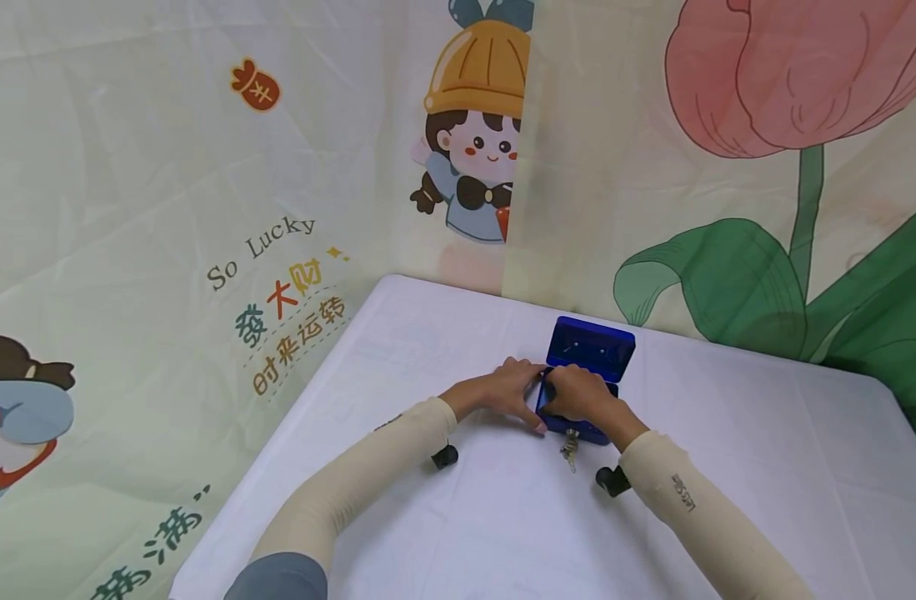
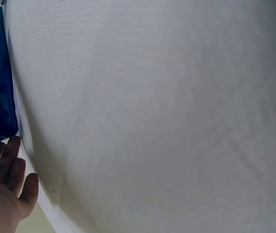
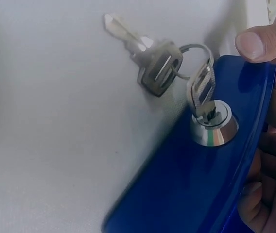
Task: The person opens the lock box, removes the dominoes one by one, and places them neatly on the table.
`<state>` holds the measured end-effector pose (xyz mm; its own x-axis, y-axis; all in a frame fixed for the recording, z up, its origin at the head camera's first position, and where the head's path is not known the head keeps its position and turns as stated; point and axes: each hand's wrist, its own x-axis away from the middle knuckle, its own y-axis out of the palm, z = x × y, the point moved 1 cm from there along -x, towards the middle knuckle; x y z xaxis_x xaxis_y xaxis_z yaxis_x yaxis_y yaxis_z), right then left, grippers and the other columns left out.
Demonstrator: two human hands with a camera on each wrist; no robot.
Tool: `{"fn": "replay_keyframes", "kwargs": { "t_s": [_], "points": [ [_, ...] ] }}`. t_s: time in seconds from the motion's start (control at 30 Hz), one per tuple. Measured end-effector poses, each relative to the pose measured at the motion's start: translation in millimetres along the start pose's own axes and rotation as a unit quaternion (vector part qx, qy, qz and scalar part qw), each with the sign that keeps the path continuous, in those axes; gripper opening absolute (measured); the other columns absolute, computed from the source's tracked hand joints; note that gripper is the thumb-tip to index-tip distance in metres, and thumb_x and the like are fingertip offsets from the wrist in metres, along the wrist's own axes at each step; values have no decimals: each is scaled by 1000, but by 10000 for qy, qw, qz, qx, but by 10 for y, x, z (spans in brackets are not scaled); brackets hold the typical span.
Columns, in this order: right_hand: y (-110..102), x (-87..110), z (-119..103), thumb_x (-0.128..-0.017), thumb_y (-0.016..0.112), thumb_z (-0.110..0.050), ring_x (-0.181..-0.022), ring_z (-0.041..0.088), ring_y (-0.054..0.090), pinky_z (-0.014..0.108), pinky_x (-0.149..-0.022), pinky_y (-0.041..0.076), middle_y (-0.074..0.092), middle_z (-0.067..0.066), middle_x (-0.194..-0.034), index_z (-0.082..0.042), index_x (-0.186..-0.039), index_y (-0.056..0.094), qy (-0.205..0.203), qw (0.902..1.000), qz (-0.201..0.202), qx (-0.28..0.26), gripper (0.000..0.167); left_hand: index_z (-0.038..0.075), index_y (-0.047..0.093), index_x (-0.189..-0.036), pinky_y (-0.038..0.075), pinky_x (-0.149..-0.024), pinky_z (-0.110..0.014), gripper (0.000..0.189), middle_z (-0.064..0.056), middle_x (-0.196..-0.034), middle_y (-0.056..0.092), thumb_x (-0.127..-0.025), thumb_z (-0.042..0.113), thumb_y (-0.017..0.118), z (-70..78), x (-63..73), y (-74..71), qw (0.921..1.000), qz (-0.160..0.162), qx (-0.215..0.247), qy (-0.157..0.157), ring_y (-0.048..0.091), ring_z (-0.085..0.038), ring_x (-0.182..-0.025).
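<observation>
A small blue metal cash box (image 1: 573, 429) stands on the white table with its lid (image 1: 591, 348) raised. My left hand (image 1: 512, 392) grips its left side, with the thumb (image 3: 252, 46) at the front corner and the fingers toward the back. The left wrist view shows fingers (image 2: 14, 170) close along the box's side. My right hand (image 1: 581, 392) reaches down into the box, its fingers bent; whatever lies under them is hidden, so I cannot tell if they hold anything. One key (image 3: 201, 90) sits in the silver lock (image 3: 215, 131), and a second key (image 3: 160, 68) hangs from its ring.
The white table (image 1: 458, 517) extends around the box. Behind it hang printed cloths (image 1: 352, 125) with a tulip, cartoon figures and lettering. Small black wrist cameras (image 1: 445, 456) show under both forearms, which wear pale sleeves (image 1: 382, 458).
</observation>
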<state>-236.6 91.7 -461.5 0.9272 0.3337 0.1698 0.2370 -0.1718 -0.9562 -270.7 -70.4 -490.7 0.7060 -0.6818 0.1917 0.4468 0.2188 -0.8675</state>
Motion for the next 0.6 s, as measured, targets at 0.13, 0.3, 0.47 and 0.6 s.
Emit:
{"fn": "replay_keyframes", "kwargs": {
  "t_s": [0.13,0.3,0.47,0.6],
  "points": [
    [-8,15,9,-82,84,-30,-89,26,67,50,-86,57,74,12,-107,-5,-122,70,25,10000,-7,27,49,13,28,-159,38,-110,-41,112,-9,-143,47,-73,57,84,-1,1,0,10000,-9,-14,31,40,-23,-125],
    [-28,44,22,-81,85,-33,-94,28,67,53,-89,56,73,14,-111,-5,-124,70,32,10000,-12,28,53,14,28,-159,38,-111,-41,111,-8,-145,46,-73,58,84,-2,7,1,10000,-20,-28,19,40,-23,-126],
    [-58,75,46,-80,85,-37,-95,29,67,53,-88,56,73,13,-109,-4,-122,70,24,10000,16,40,55,16,29,-159,39,-109,-41,110,-7,-144,47,-73,57,84,3,14,-5,10000,-4,-4,18,41,-22,-124],
    [-85,97,73,-80,85,-36,-95,29,68,53,-87,57,74,13,-107,-4,-119,72,8,10000,56,67,52,18,28,-159,39,-109,-41,109,-7,-144,47,-73,57,84,6,16,-6,10000,-3,31,-18,40,-22,-124]
  ]
}}
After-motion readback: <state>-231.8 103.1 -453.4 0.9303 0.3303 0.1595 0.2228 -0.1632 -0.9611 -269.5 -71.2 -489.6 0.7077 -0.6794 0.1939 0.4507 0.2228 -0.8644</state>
